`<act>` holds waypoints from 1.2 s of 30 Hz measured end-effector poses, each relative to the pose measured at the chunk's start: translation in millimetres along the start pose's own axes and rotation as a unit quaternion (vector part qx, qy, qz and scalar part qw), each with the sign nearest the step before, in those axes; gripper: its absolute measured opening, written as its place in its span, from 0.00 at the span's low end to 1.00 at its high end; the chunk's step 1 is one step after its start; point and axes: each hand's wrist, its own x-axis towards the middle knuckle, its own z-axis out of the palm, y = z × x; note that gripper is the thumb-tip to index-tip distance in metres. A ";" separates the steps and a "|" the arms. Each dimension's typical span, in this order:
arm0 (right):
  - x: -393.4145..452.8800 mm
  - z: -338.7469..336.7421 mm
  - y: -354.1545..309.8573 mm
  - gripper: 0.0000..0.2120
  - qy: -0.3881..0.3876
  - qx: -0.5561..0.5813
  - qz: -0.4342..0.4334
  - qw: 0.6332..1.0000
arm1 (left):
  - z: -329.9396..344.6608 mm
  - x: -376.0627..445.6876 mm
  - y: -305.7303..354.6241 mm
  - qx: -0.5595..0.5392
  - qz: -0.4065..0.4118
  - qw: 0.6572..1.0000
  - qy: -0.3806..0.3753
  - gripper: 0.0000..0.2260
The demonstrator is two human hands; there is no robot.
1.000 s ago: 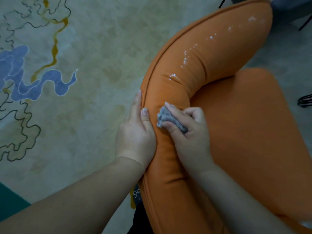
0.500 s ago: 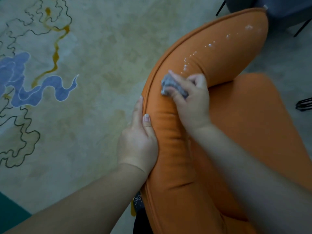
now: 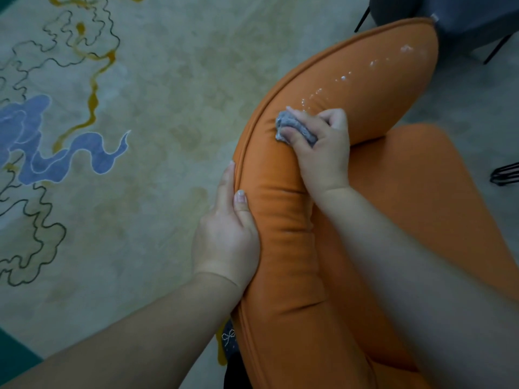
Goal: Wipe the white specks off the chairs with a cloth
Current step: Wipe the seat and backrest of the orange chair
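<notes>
An orange padded chair [image 3: 415, 209] fills the right half of the view, its curved backrest [image 3: 280, 226] running from bottom centre to top right. My right hand [image 3: 323, 153] grips a crumpled grey cloth [image 3: 292, 126] and presses it on the backrest. A trail of white specks [image 3: 345, 78] runs from just beyond the cloth up toward the backrest's far end. My left hand [image 3: 227, 234] holds the backrest's outer edge, thumb on top, fingers down the outer side.
A pale rug [image 3: 140, 192] with blue, yellow and black wavy lines covers the floor on the left. A dark grey chair [image 3: 455, 15] on thin black legs stands behind the orange one at top right. Black wire legs [image 3: 505, 175] show at the right edge.
My right hand has slid the cloth up the backrest, from beside my left hand toward the specks. The lowest specks are gone. My left hand has kept its hold.
</notes>
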 end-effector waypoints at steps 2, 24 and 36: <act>-8.5 0.4 4.4 0.17 0.016 0.024 0.017 0.999 | 0.3 -0.1 -0.9 0.004 -0.005 1.000 0.000 0.21; 1.7 -9.6 17.8 0.18 0.001 0.039 -0.035 0.999 | -0.3 -0.1 -2.0 -0.009 -0.006 1.000 0.003 0.21; -47.7 -24.0 5.8 0.21 -0.007 0.092 -0.044 0.995 | 1.7 0.6 -3.6 -0.009 0.001 1.000 0.009 0.20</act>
